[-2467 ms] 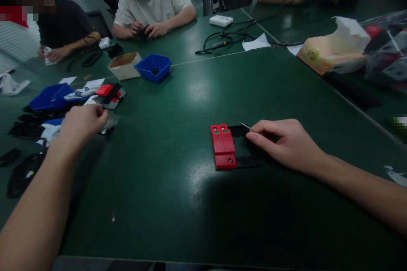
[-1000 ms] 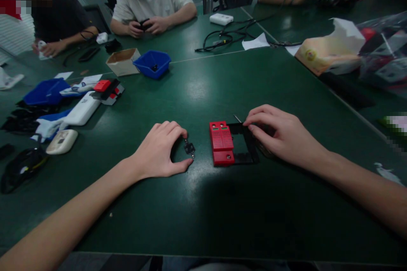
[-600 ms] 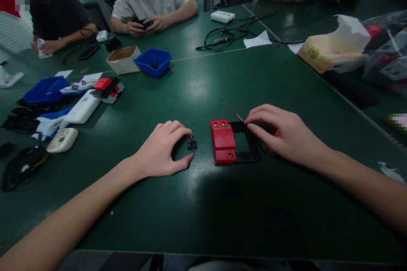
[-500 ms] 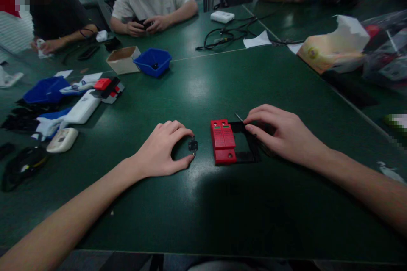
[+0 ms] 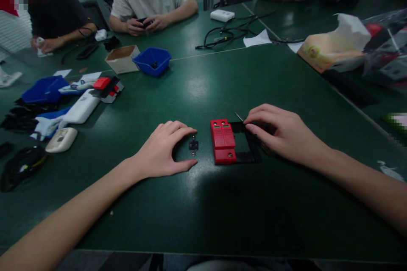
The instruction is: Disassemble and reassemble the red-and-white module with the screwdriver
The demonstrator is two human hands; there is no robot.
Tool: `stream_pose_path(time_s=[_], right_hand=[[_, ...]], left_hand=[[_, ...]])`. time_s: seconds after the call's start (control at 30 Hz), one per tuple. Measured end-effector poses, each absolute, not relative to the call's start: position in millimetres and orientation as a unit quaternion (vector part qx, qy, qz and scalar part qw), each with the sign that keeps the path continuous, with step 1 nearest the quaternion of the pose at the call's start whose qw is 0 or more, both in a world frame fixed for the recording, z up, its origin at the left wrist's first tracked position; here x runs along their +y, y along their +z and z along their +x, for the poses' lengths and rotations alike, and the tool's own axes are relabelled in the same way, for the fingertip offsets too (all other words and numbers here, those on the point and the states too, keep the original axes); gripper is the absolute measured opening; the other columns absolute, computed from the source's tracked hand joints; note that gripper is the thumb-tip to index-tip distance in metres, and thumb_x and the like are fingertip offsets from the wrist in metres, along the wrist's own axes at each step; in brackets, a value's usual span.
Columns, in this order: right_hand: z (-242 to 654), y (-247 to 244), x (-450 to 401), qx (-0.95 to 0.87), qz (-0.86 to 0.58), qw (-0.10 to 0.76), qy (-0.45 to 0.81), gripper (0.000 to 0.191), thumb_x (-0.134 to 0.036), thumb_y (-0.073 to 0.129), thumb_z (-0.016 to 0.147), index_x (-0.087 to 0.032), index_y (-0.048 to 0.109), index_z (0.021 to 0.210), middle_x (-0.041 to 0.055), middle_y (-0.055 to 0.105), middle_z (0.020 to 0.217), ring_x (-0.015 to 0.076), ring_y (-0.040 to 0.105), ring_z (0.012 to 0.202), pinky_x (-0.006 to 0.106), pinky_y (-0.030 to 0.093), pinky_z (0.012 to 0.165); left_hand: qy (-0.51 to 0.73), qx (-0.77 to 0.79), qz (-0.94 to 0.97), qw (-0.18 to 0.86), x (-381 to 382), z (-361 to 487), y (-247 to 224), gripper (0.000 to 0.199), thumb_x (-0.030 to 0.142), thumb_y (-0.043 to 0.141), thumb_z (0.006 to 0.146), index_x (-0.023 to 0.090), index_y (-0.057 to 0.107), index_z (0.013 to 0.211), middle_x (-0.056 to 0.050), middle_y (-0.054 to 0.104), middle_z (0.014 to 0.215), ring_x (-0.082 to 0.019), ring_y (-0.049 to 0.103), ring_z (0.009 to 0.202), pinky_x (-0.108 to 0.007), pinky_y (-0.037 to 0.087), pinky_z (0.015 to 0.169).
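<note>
A small black part with metal ends lies on the green table, between the spread thumb and forefinger of my left hand. The fingertips stand slightly apart from it. Right of it sits a red two-section module, joined to or lying against a black open frame. At the frame's upper right, my right hand pinches a thin metal-tipped tool; the rest of the tool is hidden by the hand.
Behind are a blue bin, a cardboard box and black cables. Gloves, a white case and another red-grey module lie left. Three people sit across the table. A plastic bag is at right.
The thumb and forefinger of my left hand have opened away from the small black part, which now lies free between them. My right hand has stayed nearly still.
</note>
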State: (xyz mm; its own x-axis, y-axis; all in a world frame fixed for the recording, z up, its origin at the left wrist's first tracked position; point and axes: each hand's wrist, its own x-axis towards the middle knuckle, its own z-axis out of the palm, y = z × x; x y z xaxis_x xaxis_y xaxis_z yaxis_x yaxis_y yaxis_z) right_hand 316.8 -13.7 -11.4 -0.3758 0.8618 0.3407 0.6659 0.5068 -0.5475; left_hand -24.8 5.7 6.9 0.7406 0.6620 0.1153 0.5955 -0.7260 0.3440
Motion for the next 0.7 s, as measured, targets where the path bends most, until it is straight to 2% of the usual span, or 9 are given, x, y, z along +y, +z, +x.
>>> stream_pose_path(time_s=[0.33,0.53,0.63,0.7], right_hand=[[317.8,-12.1,-14.1,-0.816,-0.467,0.302,0.16,0.019,-0.034,0.057,0.101,-0.021,0.071,0.099,0.0092,0.071,0.107,0.0256,0.071,0.089,0.04,0.056,0.073],[317.6,-12.8,-13.1,-0.819,-0.465,0.3,0.151,0.018,-0.033,0.057,0.101,-0.022,0.071,0.098,0.009,0.071,0.106,0.0262,0.071,0.089,0.042,0.055,0.076],[317.1,-14.4,-12.9,-0.821,-0.465,0.3,0.142,0.018,-0.033,0.056,0.102,-0.022,0.07,0.1,0.0092,0.071,0.107,0.0267,0.071,0.092,0.042,0.055,0.078],[316.0,-15.6,-12.9,-0.82,-0.464,0.303,0.142,0.016,-0.032,0.057,0.101,-0.021,0.069,0.101,0.0092,0.071,0.107,0.0268,0.07,0.093,0.042,0.054,0.079]], left_hand=[[0.095,0.355,0.92,0.134,7.6,-22.7,8.5,0.05,0.052,0.067,0.092,0.018,0.064,0.128,-0.013,0.064,0.123,-0.03,0.063,0.109,-0.049,0.052,0.093],[0.104,0.389,0.904,0.145,9.9,-22.0,7.8,0.056,0.052,0.066,0.093,0.016,0.06,0.135,-0.016,0.065,0.127,-0.033,0.063,0.115,-0.053,0.053,0.098],[0.148,0.39,0.894,0.166,10.8,-23.5,5.6,0.065,0.053,0.07,0.092,0.016,0.054,0.142,-0.017,0.063,0.134,-0.034,0.061,0.121,-0.054,0.053,0.101],[0.199,0.381,0.883,0.187,9.4,-21.8,4.0,0.061,0.051,0.071,0.092,0.017,0.054,0.141,-0.017,0.062,0.136,-0.033,0.062,0.122,-0.051,0.055,0.101]])
